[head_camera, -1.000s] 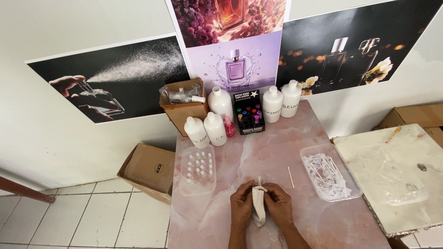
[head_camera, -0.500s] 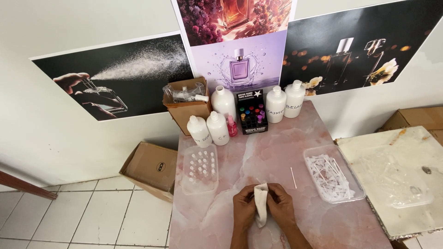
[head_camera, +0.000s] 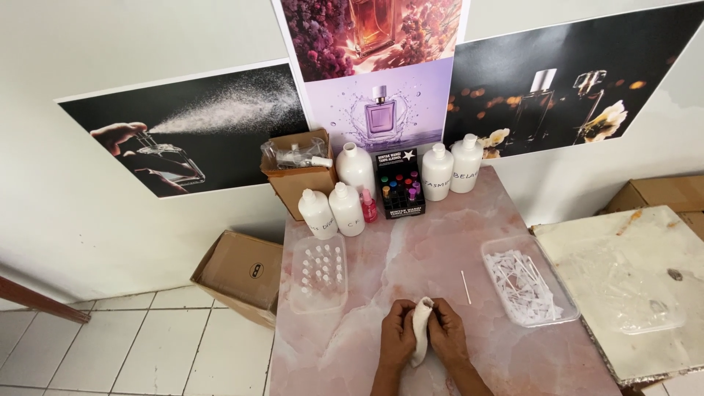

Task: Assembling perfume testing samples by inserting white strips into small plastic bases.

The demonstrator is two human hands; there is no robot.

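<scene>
Item in hand: small white cloth [head_camera: 420,328], bunched upright, low on the pink desk [head_camera: 411,249].
Left hand [head_camera: 397,335]: fingers closed on the cloth.
Right hand [head_camera: 448,335]: fingers closed on its other side.
Done: cloth gripped.
Untouched: white stick [head_camera: 465,287], tray of sticks [head_camera: 529,290], vial tray [head_camera: 320,272], all apart.

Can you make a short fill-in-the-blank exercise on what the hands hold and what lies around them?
1. The left hand and right hand both grip a small ____ cloth.
2. A thin white stick lies alone on the pink table, just left of the clear ____ of sticks.
3. The tray of small vials sits on the person's ____ side.
4. The box of coloured bottles is ____.

Missing words: white; tray; left; black
</scene>
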